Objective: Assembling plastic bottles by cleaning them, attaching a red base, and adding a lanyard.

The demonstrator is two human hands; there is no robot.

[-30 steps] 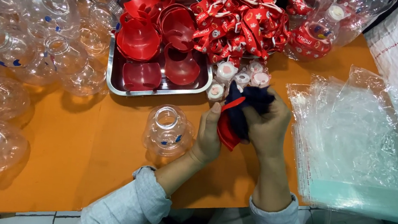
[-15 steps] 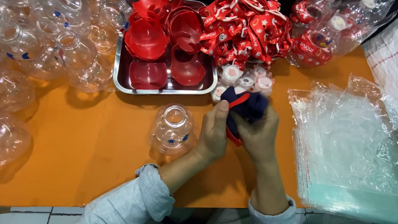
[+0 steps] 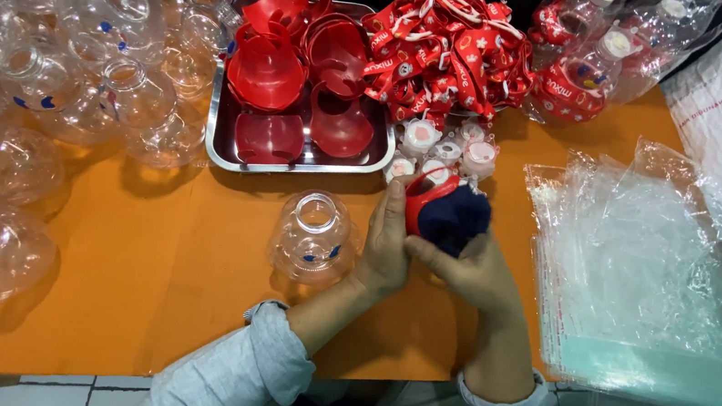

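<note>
Hiding under navy cloth (image 3: 455, 225), red piece (image 3: 424, 203), both hands gripping

We see glossy clear plastic jars (image 3: 313, 236), a shiny metal tray (image 3: 218, 153), matt navy cloth (image 3: 458, 222), and crinkly bags (image 3: 638, 265).

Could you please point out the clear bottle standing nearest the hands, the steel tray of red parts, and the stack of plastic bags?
clear bottle (image 3: 312, 238), head view, on its rounded shoulder below the open neck.
steel tray (image 3: 211, 125), head view, on its left rim.
plastic bags (image 3: 644, 293), head view, on the top sheet's middle.
</note>
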